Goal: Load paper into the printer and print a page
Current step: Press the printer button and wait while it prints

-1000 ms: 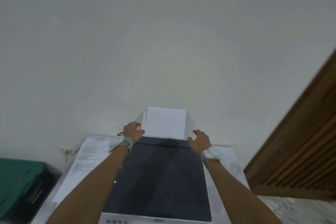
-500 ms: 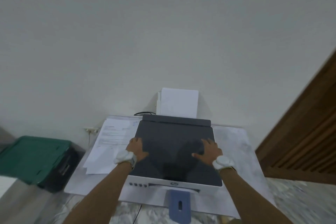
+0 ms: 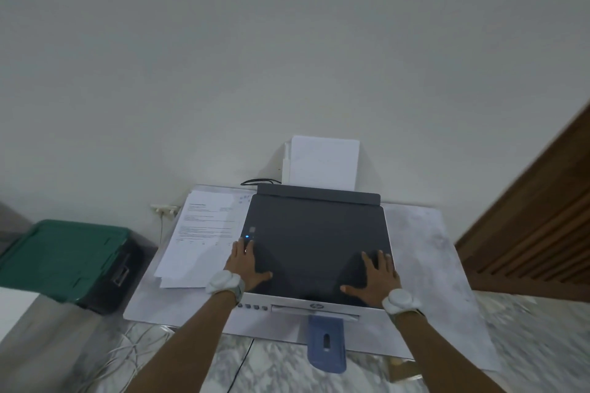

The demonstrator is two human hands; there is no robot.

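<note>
A white printer with a dark grey lid [image 3: 316, 239] sits on a pale marble table. A stack of blank white paper [image 3: 323, 162] stands upright in its rear feed tray. My left hand [image 3: 246, 262] lies flat on the lid's front left corner, fingertips just below a small blue light [image 3: 246, 236]. My right hand [image 3: 376, 274] lies flat on the front right of the lid, fingers spread. Neither hand holds anything. A blue output tray extension [image 3: 326, 343] sticks out from the printer's front.
Printed sheets [image 3: 201, 233] lie on the table [image 3: 424, 252] left of the printer. A green-lidded dark bin [image 3: 67, 262] stands on the floor at the left. A wooden slatted door [image 3: 536, 220] is at the right. White cables [image 3: 127, 348] trail under the table's front left.
Both hands drew back from the rear paper tray to the front of the lid. My view pulled back and tilted down, so the whole printer and its front now show.
</note>
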